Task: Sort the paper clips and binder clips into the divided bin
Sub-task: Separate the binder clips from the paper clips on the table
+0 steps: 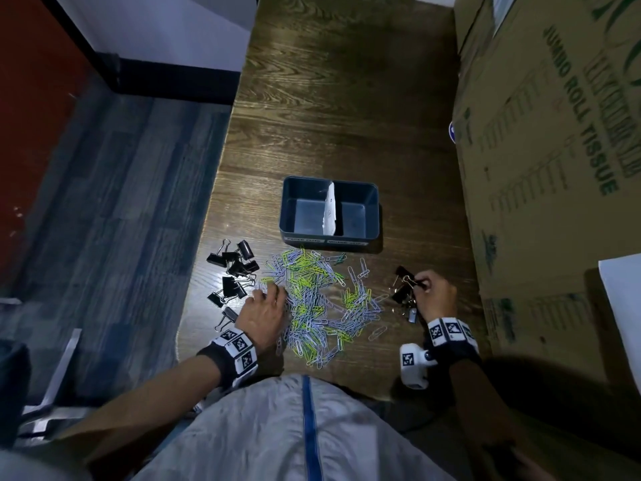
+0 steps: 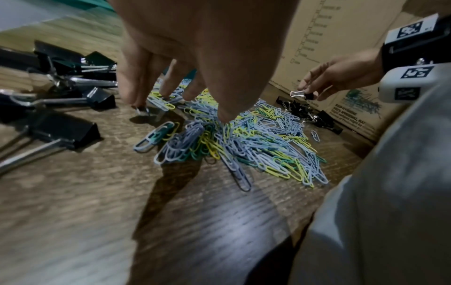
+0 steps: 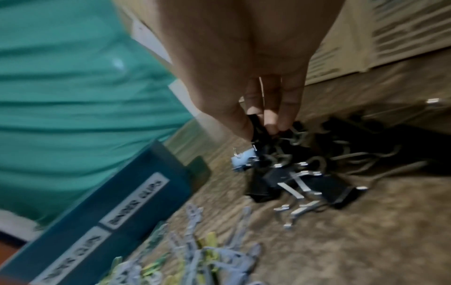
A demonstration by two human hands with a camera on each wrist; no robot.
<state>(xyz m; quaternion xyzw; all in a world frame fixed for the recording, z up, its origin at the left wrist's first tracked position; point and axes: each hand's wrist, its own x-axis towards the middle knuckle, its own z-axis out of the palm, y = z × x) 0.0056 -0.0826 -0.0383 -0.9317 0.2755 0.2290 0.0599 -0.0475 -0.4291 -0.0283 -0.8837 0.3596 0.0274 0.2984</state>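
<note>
A dark blue divided bin point(image 1: 286, 210) with a white divider stands on the wooden table; both compartments look bare. Its front wall point(image 3: 117, 194) carries the labels for paper clips and binder clips. Before it spreads a pile of blue, yellow and green paper clips point(image 1: 319, 300) point(image 2: 246, 142). Black binder clips lie in a left group point(image 1: 234, 272) point(image 2: 61, 129) and a right group point(image 1: 404, 293) point(image 3: 305, 183). My left hand point(image 1: 277, 289) point(image 2: 185, 108) reaches down with spread fingers, tips on the pile's left edge. My right hand point(image 1: 425, 282) point(image 3: 263, 123) pinches a small black binder clip point(image 2: 308, 95) above the right group.
A big cardboard box point(image 1: 541, 133) walls off the table's right side, close to the right binder clips. The table's left edge point(image 1: 215, 189) drops to a blue-grey floor. Bare wood stretches beyond the bin.
</note>
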